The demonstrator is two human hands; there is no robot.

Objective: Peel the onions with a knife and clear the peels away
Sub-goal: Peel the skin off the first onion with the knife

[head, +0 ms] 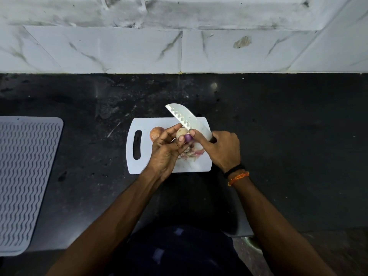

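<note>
My left hand (pixel 166 148) is curled around a small onion (pixel 184 134), holding it up just above the cutting board (pixel 139 166), with the thumb lying over its near side. My right hand (pixel 223 149) is wrapped tight around the handle of the knife (pixel 185 118), and its thumb reaches across to press on the onion's purple patch. So the two hands meet at the onion, thumbs almost touching, and the left is the one that carries it.

The relation that matters: the knife's long axis runs from my right fist at about 4 o'clock up and away to the tip at about 10 o'clock, and the blade passes just over the far side of the onion. The onion sits at about 9 o'clock from my right hand, pinched between blade and thumb. I judge the next pull of skin has to come toward that thumb, so the left hand must turn the onion to feed fresh skin under the edge.

Further out, a pile of peels (pixel 192 153) lies on the board at about 6 o'clock from the onion, partly under my hands. A second onion (pixel 156 132), with its brown skin on, rests on the board at about 9 o'clock, just beyond my left fingers. The board lies on the dark tabletop (pixel 278 126), and a grey ribbed mat (pixel 25 176) sits well apart at 9 o'clock.
</note>
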